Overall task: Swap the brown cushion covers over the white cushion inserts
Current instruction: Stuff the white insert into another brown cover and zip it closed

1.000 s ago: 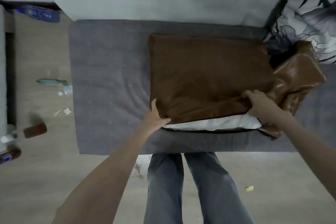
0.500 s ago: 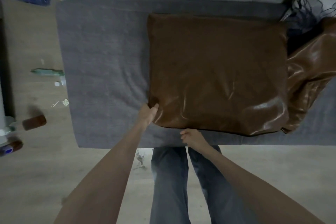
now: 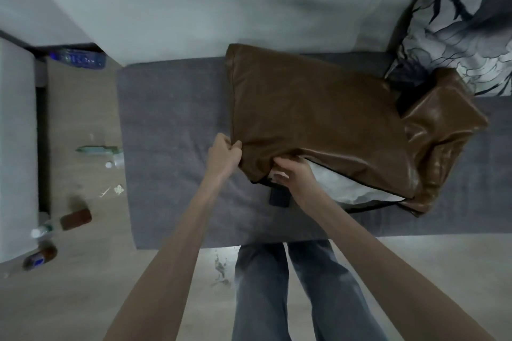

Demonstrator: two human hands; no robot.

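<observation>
A brown leather-like cushion cover [image 3: 310, 119] lies on the grey seat [image 3: 171, 147], with a white insert [image 3: 349, 188] showing at its open near edge. My left hand [image 3: 223, 155] grips the cover's near-left corner. My right hand [image 3: 293, 178] holds the cover's open edge just right of that corner, fingers curled at the opening. A second brown cushion [image 3: 440, 130] lies crumpled against the right side of the first.
A black-and-white patterned pillow [image 3: 460, 22] leans at the back right. Bottles [image 3: 74, 219] and scraps lie on the wooden floor to the left. A small dark tag [image 3: 278, 198] lies on the seat below my right hand. My legs stand at the seat's front edge.
The cover's near edge has lifted open and the white insert shows again. My right hand moved up from the seat's front edge to the opening. My left hand kept the corner.
</observation>
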